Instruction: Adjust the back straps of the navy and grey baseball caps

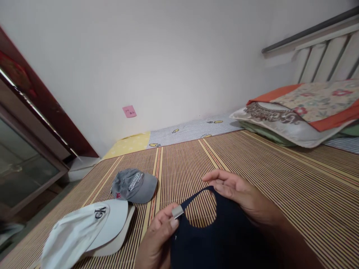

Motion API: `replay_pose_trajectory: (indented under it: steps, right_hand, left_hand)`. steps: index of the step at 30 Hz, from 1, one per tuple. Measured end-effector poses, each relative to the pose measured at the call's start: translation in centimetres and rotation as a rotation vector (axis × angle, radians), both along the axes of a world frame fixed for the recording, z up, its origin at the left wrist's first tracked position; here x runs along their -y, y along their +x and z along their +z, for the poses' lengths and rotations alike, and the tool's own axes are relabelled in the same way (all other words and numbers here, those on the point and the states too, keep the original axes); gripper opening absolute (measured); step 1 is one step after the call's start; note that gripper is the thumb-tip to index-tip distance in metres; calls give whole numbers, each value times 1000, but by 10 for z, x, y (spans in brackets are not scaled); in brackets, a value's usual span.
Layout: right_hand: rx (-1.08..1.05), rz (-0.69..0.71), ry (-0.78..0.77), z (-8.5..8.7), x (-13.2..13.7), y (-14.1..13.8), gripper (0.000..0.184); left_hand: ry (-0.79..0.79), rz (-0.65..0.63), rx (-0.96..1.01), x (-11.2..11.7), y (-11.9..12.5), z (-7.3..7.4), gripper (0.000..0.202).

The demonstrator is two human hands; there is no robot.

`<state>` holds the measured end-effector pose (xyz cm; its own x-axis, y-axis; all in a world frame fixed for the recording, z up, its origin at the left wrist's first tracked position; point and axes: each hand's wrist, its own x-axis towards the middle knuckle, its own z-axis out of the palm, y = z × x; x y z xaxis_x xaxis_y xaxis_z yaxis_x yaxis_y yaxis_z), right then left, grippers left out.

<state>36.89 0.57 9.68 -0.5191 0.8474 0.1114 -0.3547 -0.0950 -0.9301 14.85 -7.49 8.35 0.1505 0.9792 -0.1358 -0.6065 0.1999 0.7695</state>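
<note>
Navy cap [200, 244], likely light and soft, best held by its strap [196, 195]: left hand [159, 234] pinches the buckle [177, 212]; right hand [241, 192], at two o'clock, grips the far end.

There's a pink note [129, 111] on the wall [174, 56], pillows [308, 104] kinda piled on the right, plus a stripy mat [185, 168] with checked fabric [190, 131] peeking out behind.
</note>
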Motion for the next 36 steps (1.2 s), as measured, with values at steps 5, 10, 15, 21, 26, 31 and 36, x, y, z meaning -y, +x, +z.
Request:
replay_pose_trajectory:
  steps: [5, 10, 15, 21, 26, 31, 36]
  right_hand:
    - [39, 24, 32, 2, 1, 0, 35]
    - [60, 33, 73, 4, 6, 1, 32]
    - [68, 32, 54, 9, 10, 0, 33]
    - [78, 33, 66, 8, 9, 0, 32]
    - [83, 16, 83, 1, 3, -2, 34]
    - [71, 30, 47, 3, 4, -5, 36]
    - [149, 88, 62, 8, 5, -1, 39]
  left_hand:
    - [-108, 108, 108, 4, -1, 2, 20]
    - [-136, 97, 215, 7, 5, 4, 23]
    - [-155, 198, 144, 8, 7, -1, 27]
    - [-147, 294, 62, 8, 5, 0, 29]
    - [-96, 214, 46, 6, 6, 7, 19]
    - [-76, 192, 105, 7, 3, 4, 13]
    - [-163, 305, 193, -2, -16, -7, 15]
